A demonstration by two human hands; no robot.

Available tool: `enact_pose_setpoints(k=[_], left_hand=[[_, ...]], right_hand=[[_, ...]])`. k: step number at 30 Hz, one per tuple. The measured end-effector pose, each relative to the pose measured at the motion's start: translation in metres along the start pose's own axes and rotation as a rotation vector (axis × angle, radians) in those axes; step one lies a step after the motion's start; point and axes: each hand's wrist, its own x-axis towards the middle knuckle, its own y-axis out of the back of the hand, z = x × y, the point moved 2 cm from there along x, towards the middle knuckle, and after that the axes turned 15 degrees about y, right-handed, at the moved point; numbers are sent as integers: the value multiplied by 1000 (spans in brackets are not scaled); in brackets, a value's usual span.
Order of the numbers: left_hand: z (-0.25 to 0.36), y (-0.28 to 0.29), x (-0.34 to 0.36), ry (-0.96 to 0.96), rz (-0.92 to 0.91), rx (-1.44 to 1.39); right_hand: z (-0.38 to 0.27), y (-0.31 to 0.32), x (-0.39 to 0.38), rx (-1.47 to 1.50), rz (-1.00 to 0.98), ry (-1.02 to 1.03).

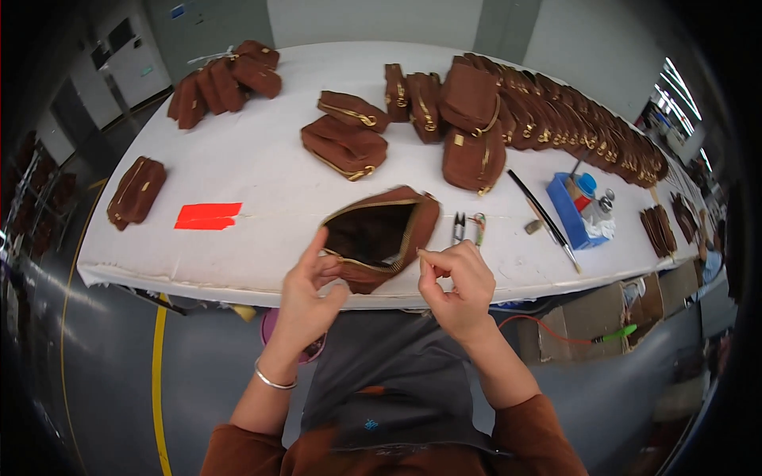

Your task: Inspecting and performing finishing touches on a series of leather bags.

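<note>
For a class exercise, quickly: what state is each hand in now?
Left hand: partly open, at the left rim of the brown pouch.
Right hand: pinched closed; whether it holds anything cannot be told.

Open brown gold-zipped pouch [427, 226] on a white-covered table [270, 170]

The pouch is the dial's centre. At eight o'clock the bare left hand [308, 300], silver bangle [272, 383] at its wrist, touches its edge; whether it grips is unclear. At four the bare right hand [460, 287] pinches thumb and forefinger together just beside it; anything between them is too small to tell. Dark metal snips [459, 228] lie at three, a blue rectangular tray [565, 213] beyond. A flat red patch [208, 216] lies at nine, two brown zipped pouches [343, 145] between eleven and twelve.
</note>
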Motion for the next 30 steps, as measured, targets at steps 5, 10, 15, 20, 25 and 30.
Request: enact_pose_setpoints(k=[5, 10, 15, 20, 25, 30], left_hand=[[0, 17, 5, 24, 63, 191], [-5, 11, 6, 41, 177, 480], [-15, 5, 6, -118, 271, 380], [3, -1, 9, -400, 343, 376], [7, 3, 5, -141, 188, 24], [13, 4, 2, -91, 58, -129]], right_hand=[[57, 73, -36, -329, -94, -228], [103, 140, -89, -681, -321, -342], [103, 132, -97, -734, -626, -230], [97, 128, -97, -848, -938, -167], [79, 118, -70, -665, -716, -310], [40, 59, -33, -57, -191, -432]])
